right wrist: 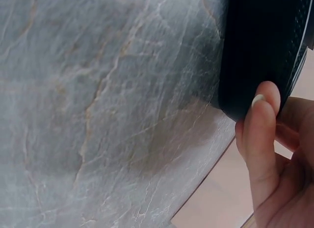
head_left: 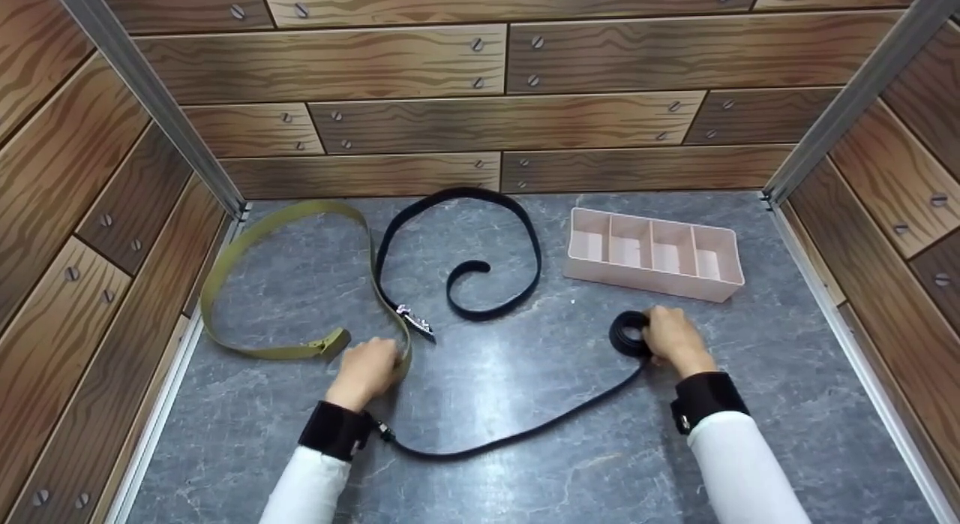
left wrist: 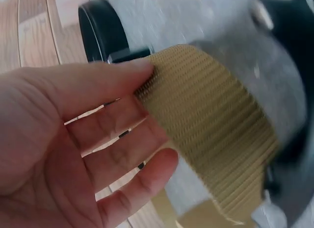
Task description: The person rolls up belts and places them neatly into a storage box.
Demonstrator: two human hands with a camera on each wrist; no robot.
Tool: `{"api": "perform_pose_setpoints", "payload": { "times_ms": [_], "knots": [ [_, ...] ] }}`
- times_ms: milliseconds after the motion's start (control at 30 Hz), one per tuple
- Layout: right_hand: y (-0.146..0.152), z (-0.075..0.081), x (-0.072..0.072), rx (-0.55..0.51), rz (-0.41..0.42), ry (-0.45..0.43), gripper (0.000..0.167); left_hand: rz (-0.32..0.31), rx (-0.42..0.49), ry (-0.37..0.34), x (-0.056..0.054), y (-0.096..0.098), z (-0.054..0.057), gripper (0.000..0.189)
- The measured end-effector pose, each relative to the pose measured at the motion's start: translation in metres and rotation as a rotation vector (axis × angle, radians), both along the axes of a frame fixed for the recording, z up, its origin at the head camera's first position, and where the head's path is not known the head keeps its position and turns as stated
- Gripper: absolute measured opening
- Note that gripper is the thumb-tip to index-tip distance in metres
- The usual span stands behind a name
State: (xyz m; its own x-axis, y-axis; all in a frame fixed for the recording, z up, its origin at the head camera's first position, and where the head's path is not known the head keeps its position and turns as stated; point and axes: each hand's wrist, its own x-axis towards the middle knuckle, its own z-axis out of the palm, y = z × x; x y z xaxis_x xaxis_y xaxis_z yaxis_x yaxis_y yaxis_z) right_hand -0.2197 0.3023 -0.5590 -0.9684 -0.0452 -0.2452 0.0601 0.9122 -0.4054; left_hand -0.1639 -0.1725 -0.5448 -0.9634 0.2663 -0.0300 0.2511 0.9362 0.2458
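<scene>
My left hand [head_left: 365,370] pinches an olive webbing belt [left wrist: 211,125] near one end, thumb on top. The rest of that belt loops out to the left in the head view, and its buckle [head_left: 324,346] lies beside the hand. On the right, my right hand [head_left: 675,338] pinches the rolled part of a black belt [head_left: 619,336] between thumb and fingers. From this roll a loose strip curves across the floor to a metal fitting [head_left: 385,432] by my left wrist. Another black belt [head_left: 534,246] lies curled behind, its silver buckle [head_left: 415,323] close to the olive strap.
A pink box [head_left: 649,282] with several compartments stands at the back right, behind my right hand. Wood-patterned walls [head_left: 405,126] enclose the grey marbled floor [head_left: 525,374] at the back and both sides.
</scene>
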Motion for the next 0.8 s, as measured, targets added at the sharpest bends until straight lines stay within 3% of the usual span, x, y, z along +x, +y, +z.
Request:
{"api": "perform_pose_setpoints", "payload": {
  "times_ms": [167, 233, 333, 433, 567, 667, 800],
  "knots": [
    [0.0, 0.0, 0.001, -0.006, 0.003, -0.001, 0.029, 0.082, -0.044, -0.023, 0.002, -0.023, -0.002, 0.021],
    [-0.001, 0.0, 0.001, -0.008, 0.003, -0.002, 0.03, 0.084, -0.047, -0.006, 0.004, -0.027, -0.002, 0.019],
    [-0.001, 0.001, 0.001, -0.013, 0.004, -0.002, 0.029, 0.053, -0.048, 0.078, 0.012, -0.027, 0.003, 0.015],
    [-0.001, 0.001, 0.001, -0.005, 0.007, 0.005, 0.028, 0.043, -0.06, 0.137, 0.026, -0.02, 0.01, 0.026],
    [-0.001, 0.0, 0.001, 0.006, 0.015, 0.009, 0.028, 0.129, -0.099, 0.023, 0.049, -0.015, 0.018, 0.05],
    [-0.001, 0.0, 0.001, -0.001, 0.011, -0.003, 0.029, 0.183, -0.089, -0.078, 0.063, -0.012, 0.019, 0.057],
    [0.001, 0.001, 0.0, -0.011, 0.003, -0.015, 0.031, 0.162, 0.079, -0.118, 0.068, -0.005, 0.015, 0.039]
  ]
}}
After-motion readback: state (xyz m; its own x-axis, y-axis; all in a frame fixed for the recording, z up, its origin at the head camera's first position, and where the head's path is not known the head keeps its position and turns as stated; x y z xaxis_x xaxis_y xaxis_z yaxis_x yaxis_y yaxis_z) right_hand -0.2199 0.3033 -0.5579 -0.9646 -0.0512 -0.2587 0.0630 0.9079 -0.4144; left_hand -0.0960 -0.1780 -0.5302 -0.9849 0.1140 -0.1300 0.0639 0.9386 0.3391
